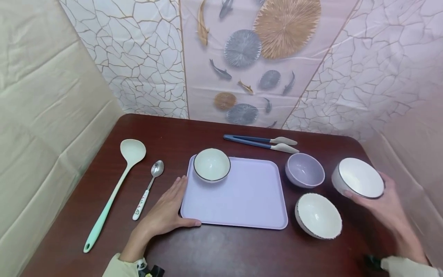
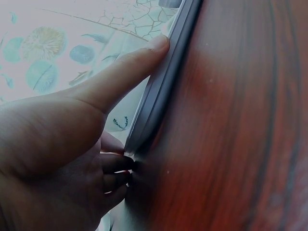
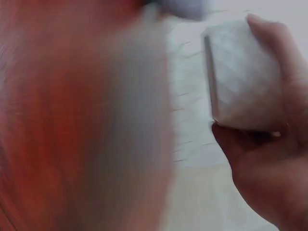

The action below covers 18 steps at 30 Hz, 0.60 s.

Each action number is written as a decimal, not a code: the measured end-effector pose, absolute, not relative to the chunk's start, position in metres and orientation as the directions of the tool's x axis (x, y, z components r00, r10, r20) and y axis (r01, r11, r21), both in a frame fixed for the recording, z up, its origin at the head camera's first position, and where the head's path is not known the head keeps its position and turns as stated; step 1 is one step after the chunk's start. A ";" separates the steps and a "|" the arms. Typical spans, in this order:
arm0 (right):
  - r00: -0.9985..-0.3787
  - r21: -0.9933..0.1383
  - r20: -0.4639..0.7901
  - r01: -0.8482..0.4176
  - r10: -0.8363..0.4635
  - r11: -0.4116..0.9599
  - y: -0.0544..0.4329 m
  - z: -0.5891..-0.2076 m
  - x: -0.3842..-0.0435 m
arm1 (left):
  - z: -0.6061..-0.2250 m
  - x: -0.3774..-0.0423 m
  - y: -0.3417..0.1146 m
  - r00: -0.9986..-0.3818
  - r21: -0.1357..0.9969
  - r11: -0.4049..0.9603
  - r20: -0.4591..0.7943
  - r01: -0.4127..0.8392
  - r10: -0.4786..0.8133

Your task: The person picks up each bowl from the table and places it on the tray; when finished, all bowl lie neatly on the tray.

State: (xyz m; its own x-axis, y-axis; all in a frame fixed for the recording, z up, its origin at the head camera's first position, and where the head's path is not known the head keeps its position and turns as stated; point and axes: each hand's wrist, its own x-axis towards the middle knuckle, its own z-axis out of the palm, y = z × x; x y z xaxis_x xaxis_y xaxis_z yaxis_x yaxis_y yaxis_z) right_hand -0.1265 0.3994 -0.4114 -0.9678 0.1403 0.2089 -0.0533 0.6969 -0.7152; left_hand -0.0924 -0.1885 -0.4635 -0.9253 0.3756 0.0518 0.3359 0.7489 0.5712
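My left hand [image 1: 164, 211] rests at the near left corner of the lilac tray [image 1: 256, 196]. Its straight fingers lie along the left side and its thumb touches the front edge, as the left wrist view also shows. A white bowl with a thin dark rim [image 1: 212, 165] sits in the tray's far left corner. At the far right, my right hand [image 1: 387, 196] grips another white dark-rimmed bowl [image 1: 360, 179], tilted with its opening facing me. The right wrist view is blurred, but that bowl's patterned outer wall [image 3: 245, 77] shows between thumb and fingers.
A purple bowl [image 1: 304, 170] and a white bowl with a speckled rim [image 1: 318, 216] stand right of the tray. Blue tongs [image 1: 256, 142] lie behind it. On the left are a spoon [image 1: 149, 188] and a mint-green ladle [image 1: 115, 192]. Cloth walls enclose the brown table [image 1: 214, 254].
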 end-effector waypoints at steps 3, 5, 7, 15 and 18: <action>-0.978 -0.710 0.209 -0.144 0.011 0.689 0.386 -0.380 -0.099 | -0.463 -0.094 -0.187 -0.926 0.580 0.743 0.050 0.333 0.375; -0.973 -0.706 0.207 -0.221 -0.102 0.673 0.364 -0.362 -0.083 | -0.461 -0.094 -0.190 -0.929 0.575 0.750 0.048 0.327 0.368; -0.947 -0.704 0.215 -0.320 -0.239 0.634 0.334 -0.350 -0.075 | -0.460 -0.093 -0.192 -0.931 0.572 0.755 0.045 0.321 0.362; -0.908 -0.775 0.091 -0.322 -0.409 0.543 0.204 -0.368 -0.072 | -0.464 -0.093 -0.190 -0.928 0.576 0.749 0.048 0.328 0.370; -0.962 -0.800 0.032 -0.188 -0.271 0.569 0.174 -0.387 -0.084 | -0.465 -0.093 -0.187 -0.925 0.574 0.744 0.061 0.341 0.376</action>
